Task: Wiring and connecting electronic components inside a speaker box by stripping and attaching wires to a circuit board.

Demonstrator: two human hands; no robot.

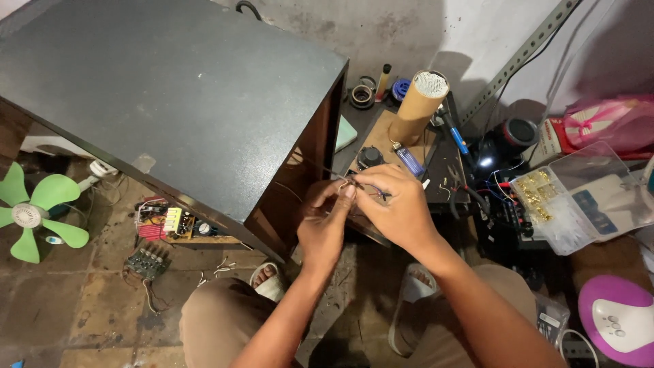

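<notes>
Landmark: the big dark cabinet (177, 102), tilted on the floor (95, 307) at upper left.

Packages first. Far right of the cabinet lies a clear plastic box (579, 197) with compartments; small brass parts (535, 187) sit in its near-left cells. Behind that box is a pink bag (613, 119) with a white-and-red carton (555, 140) beside it. At the lower right corner, well apart from the cabinet, rests a purple and white oval case (616, 317). A tan cardboard tube (419, 105) with a white mesh top stands just right of the cabinet's top corner, a blue lighter (409, 160) at its foot. Tape rolls (364, 94) lie behind it against the wall.

Left of the cabinet are a green fan (37, 215), a circuit board (170, 223) tucked under the cabinet's lower edge, and a smaller green board (146, 261) on the floor below that.

The thin wires (347, 182) are at the cabinet's open right side, in front of its brown inner wall. The left hand (327, 228) pinches them, fingers narrow, thumb and forefinger closed on the strands. The right hand (395, 204) meets it from the right, fingers curled tight over the same wires, so the wire ends lie between the two sets of fingertips; how the strands run under the right hand cannot be told.
</notes>
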